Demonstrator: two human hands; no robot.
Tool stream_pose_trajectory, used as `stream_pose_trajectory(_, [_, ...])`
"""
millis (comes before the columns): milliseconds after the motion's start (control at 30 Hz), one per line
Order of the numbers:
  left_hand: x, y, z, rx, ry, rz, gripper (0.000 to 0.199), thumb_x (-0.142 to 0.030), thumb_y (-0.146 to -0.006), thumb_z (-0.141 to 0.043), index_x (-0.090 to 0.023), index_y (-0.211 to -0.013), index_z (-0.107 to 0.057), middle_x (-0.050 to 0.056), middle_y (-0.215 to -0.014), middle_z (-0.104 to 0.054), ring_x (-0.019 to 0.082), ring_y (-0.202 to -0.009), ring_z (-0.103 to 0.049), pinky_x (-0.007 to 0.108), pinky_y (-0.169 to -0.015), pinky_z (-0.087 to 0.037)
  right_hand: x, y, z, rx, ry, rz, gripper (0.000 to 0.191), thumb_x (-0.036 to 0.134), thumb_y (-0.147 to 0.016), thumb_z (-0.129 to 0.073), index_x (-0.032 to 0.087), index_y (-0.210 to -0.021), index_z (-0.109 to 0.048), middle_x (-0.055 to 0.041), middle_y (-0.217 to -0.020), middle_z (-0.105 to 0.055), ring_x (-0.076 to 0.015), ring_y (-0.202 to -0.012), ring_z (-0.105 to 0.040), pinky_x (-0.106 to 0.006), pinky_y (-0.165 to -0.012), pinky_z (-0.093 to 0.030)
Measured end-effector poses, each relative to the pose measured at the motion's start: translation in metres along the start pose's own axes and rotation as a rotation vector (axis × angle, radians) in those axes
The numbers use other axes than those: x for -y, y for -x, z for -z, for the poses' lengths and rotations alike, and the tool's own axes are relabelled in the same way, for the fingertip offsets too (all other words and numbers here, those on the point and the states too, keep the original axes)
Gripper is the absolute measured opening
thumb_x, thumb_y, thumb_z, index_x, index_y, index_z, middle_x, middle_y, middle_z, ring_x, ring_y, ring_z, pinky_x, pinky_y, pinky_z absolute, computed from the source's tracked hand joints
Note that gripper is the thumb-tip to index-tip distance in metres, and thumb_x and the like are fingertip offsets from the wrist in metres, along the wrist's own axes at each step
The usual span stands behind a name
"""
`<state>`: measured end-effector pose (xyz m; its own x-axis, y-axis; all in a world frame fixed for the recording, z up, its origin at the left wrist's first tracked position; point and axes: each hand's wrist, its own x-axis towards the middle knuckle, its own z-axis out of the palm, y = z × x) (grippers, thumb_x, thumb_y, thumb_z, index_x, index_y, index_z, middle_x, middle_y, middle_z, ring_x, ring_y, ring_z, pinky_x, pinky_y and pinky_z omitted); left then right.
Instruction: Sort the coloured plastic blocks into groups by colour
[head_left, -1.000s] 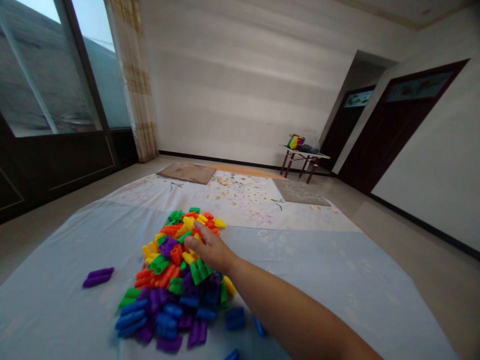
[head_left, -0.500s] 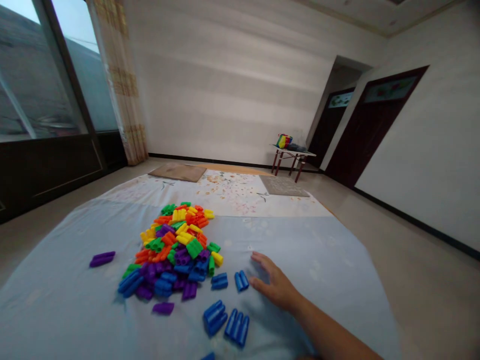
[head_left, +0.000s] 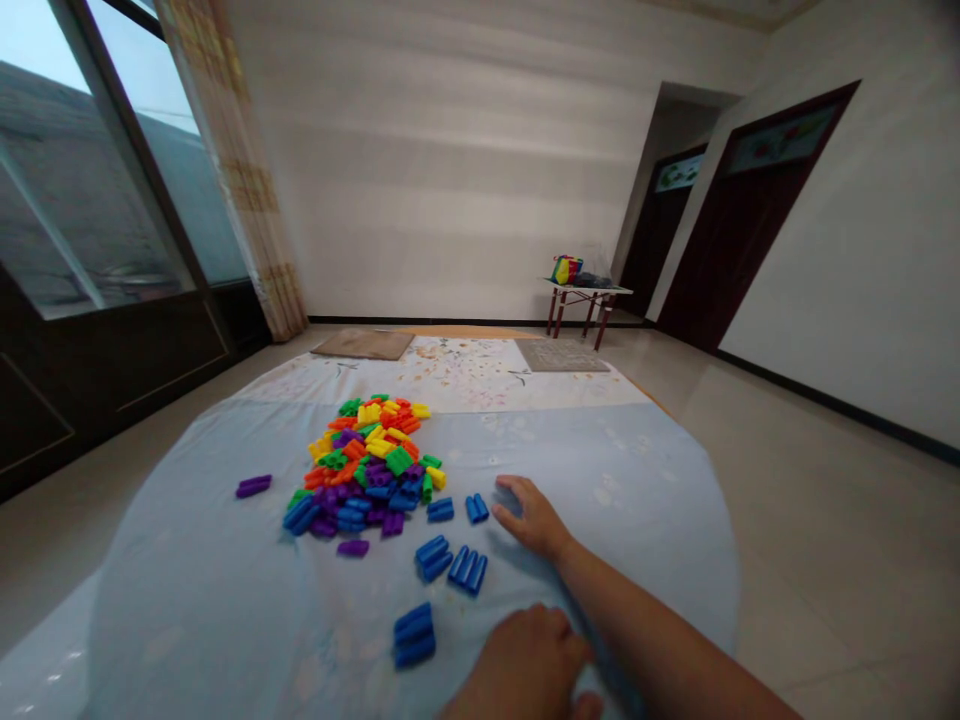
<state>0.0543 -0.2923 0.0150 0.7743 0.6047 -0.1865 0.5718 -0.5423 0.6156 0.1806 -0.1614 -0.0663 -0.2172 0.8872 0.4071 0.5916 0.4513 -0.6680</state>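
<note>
Beside a small blue block (head_left: 476,508), my right hand (head_left: 531,515) is open, its thumb and fingers apart and nothing between them. My left hand (head_left: 525,660) is low in the view, near my right forearm, back upward and fingers curled; whatever they may hold is hidden. Another small blue block (head_left: 440,510) lies by the mixed pile (head_left: 367,465) of orange, yellow, green, purple and blue blocks. Nearer me are a blue block (head_left: 433,558), a ridged blue block (head_left: 468,570) and a larger blue one (head_left: 414,636).
A pale blue cloth (head_left: 622,460) covers the table. Single purple blocks lie left of the pile (head_left: 253,486) and in front of it (head_left: 352,548). At the far end are a brown mat (head_left: 365,345) and a grey mat (head_left: 562,355). A small table (head_left: 589,290) stands beyond.
My left hand has come into view at the bottom. The view has shifted, showing more of the near cloth and the large blue block. My right hand remains open beside the small blue block.
</note>
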Motion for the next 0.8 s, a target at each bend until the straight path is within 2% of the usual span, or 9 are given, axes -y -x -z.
stream_pose_trajectory(100, [0.031, 0.037, 0.029, -0.283, -0.094, 0.328, 0.043, -0.032, -0.084, -0.045, -0.026, -0.124, -0.057, 0.011, -0.129, -0.054, 0.026, -0.119, -0.049, 0.044, -0.105, -0.038, 0.003, 0.000, 0.002, 0.018, 0.005, 0.005, 0.045, 0.038, -0.081, -0.059, 0.014, -0.120, -0.057, -0.0147, -0.119, -0.059, -0.0234, -0.113, -0.054, -0.041, -0.102, -0.041])
stream_pose_trajectory(167, [0.052, 0.058, 0.041, -0.317, -0.159, 0.482, 0.047, -0.034, -0.081, -0.047, -0.026, -0.127, -0.055, 0.009, -0.134, -0.051, 0.025, -0.123, -0.046, 0.040, -0.108, -0.034, 0.006, 0.000, 0.003, 0.035, 0.009, 0.015, 0.048, 0.039, -0.080, -0.061, 0.014, -0.121, -0.057, -0.0147, -0.119, -0.059, -0.0238, -0.114, -0.053, -0.042, -0.102, -0.040])
stream_pose_trajectory(267, [0.074, 0.080, 0.048, -0.307, -0.210, 0.608, 0.052, -0.038, -0.079, -0.049, -0.026, -0.130, -0.052, 0.008, -0.132, -0.051, 0.023, -0.121, -0.048, 0.036, -0.105, -0.036, 0.014, 0.003, 0.006, 0.080, 0.035, 0.042, 0.055, 0.042, -0.076, -0.065, 0.016, -0.124, -0.056, -0.0153, -0.125, -0.056, -0.0260, -0.119, -0.049, -0.044, -0.105, -0.036])
stream_pose_trajectory(367, [0.079, 0.088, 0.045, -0.253, -0.180, 0.666, 0.054, -0.039, -0.079, -0.047, -0.027, -0.131, -0.050, 0.008, -0.128, -0.052, 0.021, -0.116, -0.052, 0.032, -0.101, -0.039, 0.028, 0.008, 0.010, 0.202, 0.070, 0.056, 0.076, 0.053, -0.067, -0.072, 0.016, -0.131, -0.052, -0.0167, -0.133, -0.050, -0.0294, -0.125, -0.043, -0.045, -0.108, -0.031])
stream_pose_trajectory(433, [0.078, 0.089, 0.041, -0.207, -0.138, 0.676, 0.055, -0.040, -0.078, -0.047, -0.026, -0.132, -0.049, 0.008, -0.128, -0.051, 0.021, -0.115, -0.054, 0.031, -0.099, -0.039, 0.041, 0.010, 0.010, 0.327, 0.075, 0.036, 0.095, 0.057, -0.059, -0.076, 0.017, -0.139, -0.043, -0.0174, -0.138, -0.044, -0.0316, -0.127, -0.041, -0.044, -0.108, -0.032])
stream_pose_trajectory(500, [0.079, 0.086, 0.036, -0.173, -0.103, 0.670, 0.056, -0.039, -0.076, -0.050, -0.025, -0.131, -0.049, 0.009, -0.130, -0.049, 0.021, -0.114, -0.054, 0.032, -0.099, -0.040, 0.055, 0.010, 0.008, 0.427, 0.076, -0.005, 0.107, 0.054, -0.054, -0.079, 0.017, -0.144, -0.034, -0.0183, -0.142, -0.037, -0.0335, -0.128, -0.041, -0.044, -0.106, -0.035])
stream_pose_trajectory(567, [0.081, 0.083, 0.033, -0.175, -0.082, 0.648, 0.052, -0.035, -0.075, -0.051, -0.025, -0.126, -0.052, 0.010, -0.127, -0.049, 0.021, -0.110, -0.057, 0.032, -0.095, -0.041, 0.068, 0.005, 0.003, 0.477, 0.071, -0.037, 0.107, 0.048, -0.054, -0.080, 0.017, -0.145, -0.032, -0.0185, -0.142, -0.036, -0.0337, -0.125, -0.044, -0.044, -0.104, -0.038])
stream_pose_trajectory(667, [0.086, 0.077, 0.036, -0.216, -0.054, 0.615, 0.041, -0.030, -0.074, -0.051, -0.024, -0.114, -0.057, 0.009, -0.119, -0.051, 0.019, -0.102, -0.059, 0.031, -0.089, -0.044, 0.081, -0.008, -0.010, 0.499, 0.033, -0.018, 0.096, 0.034, -0.057, -0.078, 0.017, -0.142, -0.037, -0.0169, -0.135, -0.041, -0.0300, -0.117, -0.051, -0.039, -0.102, -0.041])
stream_pose_trajectory(800, [0.098, 0.070, 0.055, -0.337, -0.084, 0.636, 0.041, -0.028, -0.074, -0.051, -0.023, -0.115, -0.056, 0.009, -0.119, -0.051, 0.019, -0.102, -0.058, 0.030, -0.090, -0.043, 0.086, -0.037, -0.039, 0.476, -0.039, 0.007, 0.084, 0.021, -0.057, -0.075, 0.018, -0.136, -0.045, -0.0139, -0.127, -0.045, -0.0276, -0.114, -0.052, -0.038, -0.101, -0.041])
